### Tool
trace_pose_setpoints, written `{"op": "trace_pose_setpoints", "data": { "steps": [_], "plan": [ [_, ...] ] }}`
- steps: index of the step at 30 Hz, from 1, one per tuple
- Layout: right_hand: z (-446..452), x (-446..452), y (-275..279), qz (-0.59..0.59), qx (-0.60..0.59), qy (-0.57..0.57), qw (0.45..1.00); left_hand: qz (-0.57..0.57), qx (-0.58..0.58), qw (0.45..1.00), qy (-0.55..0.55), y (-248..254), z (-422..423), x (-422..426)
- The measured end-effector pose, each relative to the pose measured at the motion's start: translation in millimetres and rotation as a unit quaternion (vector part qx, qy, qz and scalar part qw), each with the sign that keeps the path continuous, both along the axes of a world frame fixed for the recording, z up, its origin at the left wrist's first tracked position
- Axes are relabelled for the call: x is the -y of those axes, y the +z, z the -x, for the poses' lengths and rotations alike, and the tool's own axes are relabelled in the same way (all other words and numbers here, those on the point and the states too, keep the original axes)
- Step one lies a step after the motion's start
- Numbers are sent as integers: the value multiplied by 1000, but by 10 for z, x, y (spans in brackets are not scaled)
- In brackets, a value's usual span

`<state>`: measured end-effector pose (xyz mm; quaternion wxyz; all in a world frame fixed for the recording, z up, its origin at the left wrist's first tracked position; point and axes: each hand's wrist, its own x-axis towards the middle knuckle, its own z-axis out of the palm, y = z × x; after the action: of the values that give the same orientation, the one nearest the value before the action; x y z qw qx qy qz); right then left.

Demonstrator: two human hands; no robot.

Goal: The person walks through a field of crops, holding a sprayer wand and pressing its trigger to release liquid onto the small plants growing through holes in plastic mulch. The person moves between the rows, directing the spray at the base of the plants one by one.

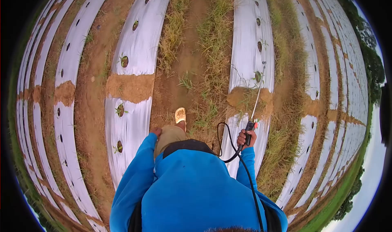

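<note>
Right hand (247, 138): ours, fingers wrapped round the black handle (249, 127) of a wand (256, 101). Wand: slanting forward over white film (250, 40), its tip (264, 62) just beyond a plant (258, 76) in a hole; contact, we cannot tell. Hose (235, 154): black, trailing from the handle back over our blue top (192, 187). Left hand (155, 132): lowered at our trousers (166, 137); whether its fingers curl, we cannot tell. Shoe (180, 115): one, pale, on the soil path (191, 33).
</note>
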<state>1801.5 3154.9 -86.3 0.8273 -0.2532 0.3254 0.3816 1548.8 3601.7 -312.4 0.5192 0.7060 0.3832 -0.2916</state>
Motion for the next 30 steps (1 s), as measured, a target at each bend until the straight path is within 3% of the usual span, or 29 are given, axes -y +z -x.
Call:
{"op": "trace_pose_setpoints", "data": {
  "steps": [3, 5, 8, 11, 15, 18, 20, 23, 25, 27, 28, 29, 30],
  "plan": [
    [-648, -272, 143, -40, 21, -23, 999, 66, 28, 991, 117, 395, -997, -441],
    [-1116, -555, 275, -29, 48, -41, 998, 153, -20, 968, 200, 453, -1628, -832],
    [-1870, -929, 284, -14, 62, -55, 996, 159, -6, 954, 256, 745, -2590, -1278],
    [-2553, -1208, 123, 1, 66, -72, 995, 121, 19, 959, 257, 801, -3365, -1705],
    [-3697, -1606, -187, -18, 49, -62, 997, 111, -32, 959, 258, 336, -4189, -2199],
    [-4704, -1976, -501, -21, 41, -31, 998, 47, -98, 966, 233, 428, -4761, -2322],
    [-5297, -2151, -583, -19, 33, -46, 998, 83, -106, 964, 228, 394, -4886, -2423],
    [-6326, -2547, -493, -6, 46, -40, 998, 83, -86, 974, 194, 428, -5168, -2641],
    [-6917, -2793, -376, 12, 49, -43, 998, 31, -45, 979, 194, 767, -5547, -2754],
    [-7481, -3008, -319, 26, 61, -32, 997, -43, -99, 992, 69, 815, -5909, -3066],
    [-7746, -3110, -339, 43, 75, -24, 996, 40, -111, 970, 211, 800, -6087, -3203],
    [-8010, -3222, -392, 43, 72, -20, 996, 37, -172, 955, 239, 1028, -6465, -3275],
    [-8267, -3331, -455, 64, 75, -17, 995, 38, -161, 953, 253, 982, -6668, -3404]
  ]
}}
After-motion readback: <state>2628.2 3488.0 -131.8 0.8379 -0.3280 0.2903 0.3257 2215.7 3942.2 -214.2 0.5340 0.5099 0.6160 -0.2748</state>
